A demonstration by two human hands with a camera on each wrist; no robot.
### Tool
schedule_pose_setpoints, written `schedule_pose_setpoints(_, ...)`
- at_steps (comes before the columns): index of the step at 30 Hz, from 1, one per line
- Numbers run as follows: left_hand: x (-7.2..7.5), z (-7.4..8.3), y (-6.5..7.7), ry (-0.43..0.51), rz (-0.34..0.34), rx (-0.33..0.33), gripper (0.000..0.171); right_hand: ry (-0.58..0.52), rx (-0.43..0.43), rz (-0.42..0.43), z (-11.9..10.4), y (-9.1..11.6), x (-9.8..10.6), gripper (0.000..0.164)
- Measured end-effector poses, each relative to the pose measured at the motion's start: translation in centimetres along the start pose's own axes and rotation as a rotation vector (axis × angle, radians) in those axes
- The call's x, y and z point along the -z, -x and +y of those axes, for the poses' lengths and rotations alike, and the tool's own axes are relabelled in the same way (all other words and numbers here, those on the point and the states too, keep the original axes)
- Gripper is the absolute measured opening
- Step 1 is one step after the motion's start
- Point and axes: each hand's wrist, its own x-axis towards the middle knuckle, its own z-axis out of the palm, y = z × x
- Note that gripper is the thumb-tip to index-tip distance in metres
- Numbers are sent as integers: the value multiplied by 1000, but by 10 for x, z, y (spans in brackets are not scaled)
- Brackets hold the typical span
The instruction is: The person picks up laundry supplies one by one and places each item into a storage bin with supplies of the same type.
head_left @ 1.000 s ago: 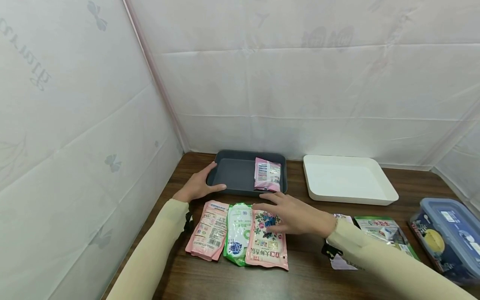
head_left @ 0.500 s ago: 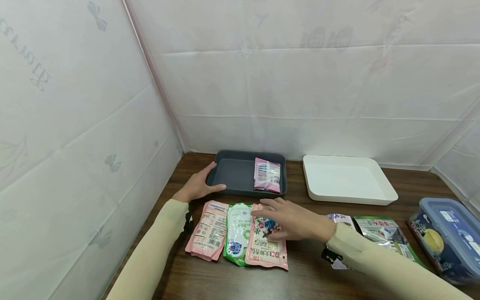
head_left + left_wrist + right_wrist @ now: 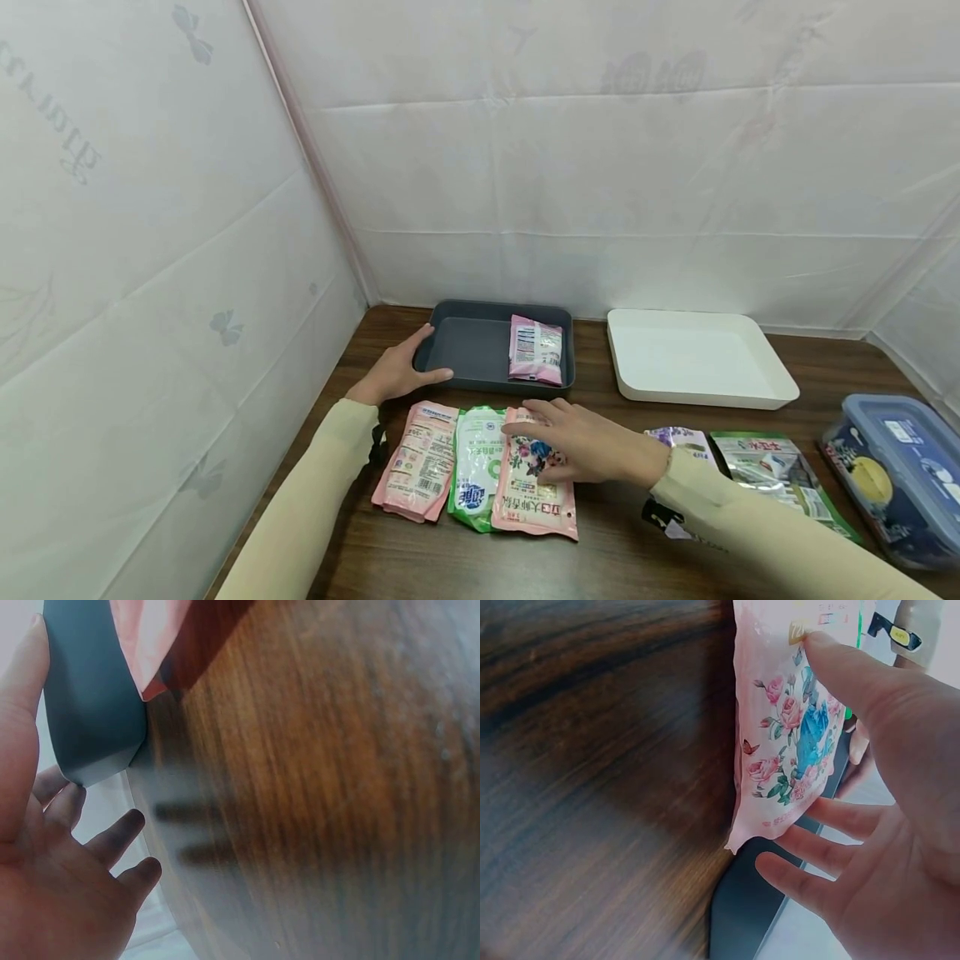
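Observation:
In the head view, my left hand (image 3: 393, 371) rests at the left end of a dark grey tray (image 3: 472, 346). Its thumb and fingers spread along the tray's corner, touching it. A pink-and-white packet (image 3: 536, 350) lies in the tray's right part. My right hand (image 3: 592, 442) is over a pink floral pouch (image 3: 536, 500), fingers extended and apart. In the right wrist view, its thumb lies against the front of the floral pouch (image 3: 787, 735) and the fingers stretch past its top edge. Left of that pouch lie a green-and-white pouch (image 3: 474, 475) and a pink pouch (image 3: 418, 467).
A white tray (image 3: 697, 358) stands at the back right. Beside my right forearm lie a purple-and-white pouch (image 3: 686, 442), partly hidden, and a green-edged pouch (image 3: 772, 467). A blue lidded box (image 3: 892, 475) sits at the far right. White sheeting (image 3: 600, 192) encloses the table.
My right hand has come slightly nearer to me over the floral pouch, its fingertips drawing back from the grey tray's front edge. The left hand and tray look unchanged.

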Motion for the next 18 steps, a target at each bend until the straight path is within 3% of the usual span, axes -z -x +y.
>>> schedule_pose_setpoints(18,-1,-2,-1,-8,0,-3,106,64,-6,8,-4,-5,-4,69)
